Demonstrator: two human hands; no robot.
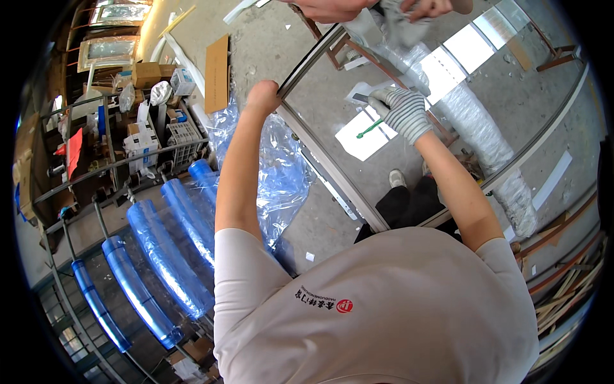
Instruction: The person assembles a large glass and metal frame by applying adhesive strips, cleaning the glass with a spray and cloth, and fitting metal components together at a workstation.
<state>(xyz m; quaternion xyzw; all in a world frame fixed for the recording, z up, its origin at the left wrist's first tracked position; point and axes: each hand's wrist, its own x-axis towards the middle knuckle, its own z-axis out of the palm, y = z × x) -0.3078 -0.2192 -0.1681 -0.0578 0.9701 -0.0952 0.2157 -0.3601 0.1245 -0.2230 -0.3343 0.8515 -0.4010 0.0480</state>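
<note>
A large glass pane in a grey metal frame lies before me, reflecting light and parts of the room. My left hand, bare, is closed at the frame's left edge; its fingertips are hidden. My right hand wears a striped grey-white glove and is closed over the glass. Out of its grip sticks a small tool with a flat grey blade. Below the fingers a thin green piece shows; whether it is part of the tool or a reflection, I cannot tell. At the far edge, another person's hands hold a blurred greyish cloth.
Rolls of blue film sit on a metal rack at left. Loose clear plastic film lies between them and the frame. Farther left stands a cart with boxes and a crate. A cardboard strip lies behind; wood strips are at right.
</note>
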